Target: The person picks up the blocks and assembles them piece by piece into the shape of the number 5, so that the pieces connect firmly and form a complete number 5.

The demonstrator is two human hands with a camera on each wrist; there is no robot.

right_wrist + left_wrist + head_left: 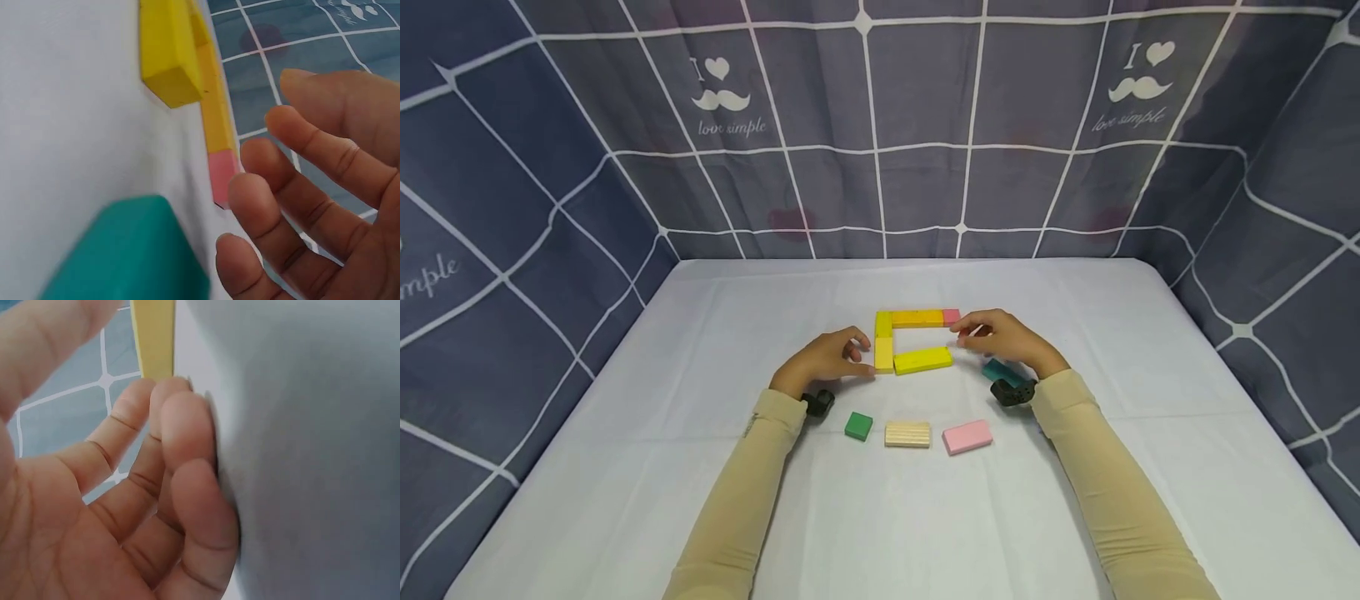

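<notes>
On the white table, blocks outline a rectangle with a gap on its right. A yellow block (883, 323) and a paler yellow block (883, 357) make up its left side. An orange-yellow block (917, 318) and a small pink block (951, 317) line the far side. Along the near side, a bright yellow block (922, 360) lies slightly slanted. My left hand (826, 358) is beside the left side, thumb tip right at the paler block, fingers loosely bent around nothing. My right hand (1003, 336) holds nothing, its fingertips close by the small pink block.
A teal block (1002, 372) lies under the right wrist, partly covered by the black wrist camera (1013, 392). Nearer me are a green block (858, 426), a ribbed beige block (907, 434) and a pink block (967, 437). Grey checked cloth (925, 192) walls the table's back and sides.
</notes>
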